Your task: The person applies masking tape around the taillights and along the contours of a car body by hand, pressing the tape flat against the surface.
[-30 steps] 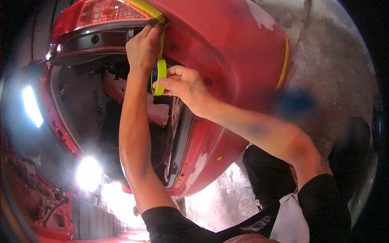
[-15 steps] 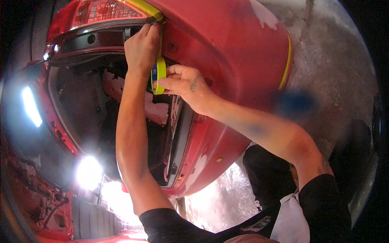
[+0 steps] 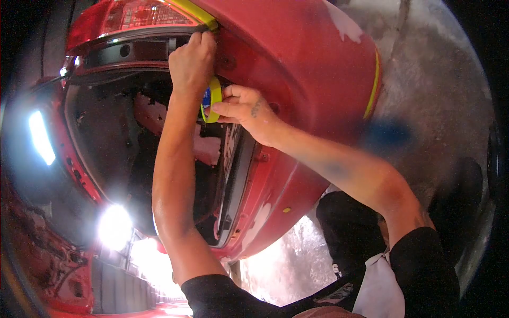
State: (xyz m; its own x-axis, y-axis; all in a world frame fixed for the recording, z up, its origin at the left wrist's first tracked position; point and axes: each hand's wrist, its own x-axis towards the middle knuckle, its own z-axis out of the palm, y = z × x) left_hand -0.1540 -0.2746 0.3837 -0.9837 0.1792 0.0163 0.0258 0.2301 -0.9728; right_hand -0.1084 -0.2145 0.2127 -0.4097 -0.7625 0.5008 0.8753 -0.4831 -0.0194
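The grey floor is stained, with a dark seam near its upper edge. Elsewhere, a long white light shows above a rounder glare, near a ribbed wall.

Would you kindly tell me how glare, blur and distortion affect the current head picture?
Head view: the bright light and some background at bottom centre burn out to white; head view: a blurred blue smudge sits over the floor; head view: lines look bowed, corners go dark; head view: left hand, right hand and tape roll read fairly clearly.
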